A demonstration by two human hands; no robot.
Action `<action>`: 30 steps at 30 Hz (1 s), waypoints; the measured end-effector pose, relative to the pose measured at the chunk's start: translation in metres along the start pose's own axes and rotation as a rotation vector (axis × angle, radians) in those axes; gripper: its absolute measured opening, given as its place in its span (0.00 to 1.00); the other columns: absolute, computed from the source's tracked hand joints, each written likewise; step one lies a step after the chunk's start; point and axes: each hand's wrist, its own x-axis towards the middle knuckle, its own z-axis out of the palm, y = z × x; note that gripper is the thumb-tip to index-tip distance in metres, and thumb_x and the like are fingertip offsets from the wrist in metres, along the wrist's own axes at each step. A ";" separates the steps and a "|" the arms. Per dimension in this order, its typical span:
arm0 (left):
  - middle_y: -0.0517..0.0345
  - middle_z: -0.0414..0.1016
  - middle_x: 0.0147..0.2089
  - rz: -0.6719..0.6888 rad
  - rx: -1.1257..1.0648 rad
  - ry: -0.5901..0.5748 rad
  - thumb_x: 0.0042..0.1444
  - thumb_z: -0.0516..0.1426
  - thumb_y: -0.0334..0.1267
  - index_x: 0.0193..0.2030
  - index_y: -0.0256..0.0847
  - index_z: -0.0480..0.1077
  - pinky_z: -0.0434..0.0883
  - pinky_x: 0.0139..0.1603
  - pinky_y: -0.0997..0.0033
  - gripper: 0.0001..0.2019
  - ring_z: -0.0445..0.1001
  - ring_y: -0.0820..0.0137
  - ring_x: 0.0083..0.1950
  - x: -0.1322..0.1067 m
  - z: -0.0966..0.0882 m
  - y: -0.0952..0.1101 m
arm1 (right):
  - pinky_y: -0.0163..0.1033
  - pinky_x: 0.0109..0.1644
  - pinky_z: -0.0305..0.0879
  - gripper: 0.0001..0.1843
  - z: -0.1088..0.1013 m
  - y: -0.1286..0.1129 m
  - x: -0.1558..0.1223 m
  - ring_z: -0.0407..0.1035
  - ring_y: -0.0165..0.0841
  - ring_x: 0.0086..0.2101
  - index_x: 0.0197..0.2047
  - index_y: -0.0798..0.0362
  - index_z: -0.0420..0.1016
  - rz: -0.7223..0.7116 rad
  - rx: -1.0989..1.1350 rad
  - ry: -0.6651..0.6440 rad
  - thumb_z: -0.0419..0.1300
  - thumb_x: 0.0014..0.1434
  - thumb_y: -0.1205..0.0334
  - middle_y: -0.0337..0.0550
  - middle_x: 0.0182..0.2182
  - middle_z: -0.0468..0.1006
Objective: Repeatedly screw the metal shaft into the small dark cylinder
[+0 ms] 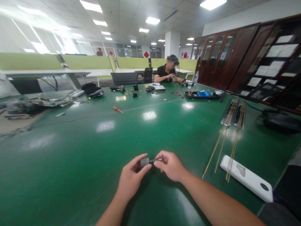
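Note:
My left hand (131, 177) pinches a small grey metal block (144, 162) between thumb and fingers, just above the green table (94, 150). My right hand (170, 164) is closed on a thin dark pin (155, 160) that sticks out of the block's right side. Both hands meet near the table's front edge, with the forearms reaching in from the bottom of the view.
Thin wooden sticks (232, 135) and a white flat device (246, 178) lie to the right. A red-handled screwdriver (117, 109) lies mid-table. At the far end a seated person (168, 72) works among tools and a black tray (202, 95). Dark wooden cabinets (235, 56) line the right wall.

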 end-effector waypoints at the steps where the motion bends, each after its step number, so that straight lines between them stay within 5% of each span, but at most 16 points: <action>1: 0.50 0.80 0.46 0.000 -0.002 0.001 0.48 0.65 0.46 0.51 0.38 0.74 0.74 0.52 0.61 0.24 0.78 0.59 0.46 0.000 0.000 0.000 | 0.31 0.25 0.57 0.08 0.000 0.000 0.000 0.63 0.26 0.20 0.35 0.55 0.71 0.002 0.001 0.001 0.64 0.54 0.60 0.34 0.20 0.70; 30: 0.51 0.80 0.44 -0.018 -0.072 0.018 0.47 0.66 0.44 0.51 0.38 0.73 0.75 0.50 0.64 0.24 0.79 0.61 0.45 -0.001 0.000 0.002 | 0.32 0.26 0.59 0.07 0.001 0.000 -0.001 0.65 0.26 0.21 0.34 0.55 0.70 0.000 0.013 0.018 0.63 0.54 0.61 0.35 0.22 0.71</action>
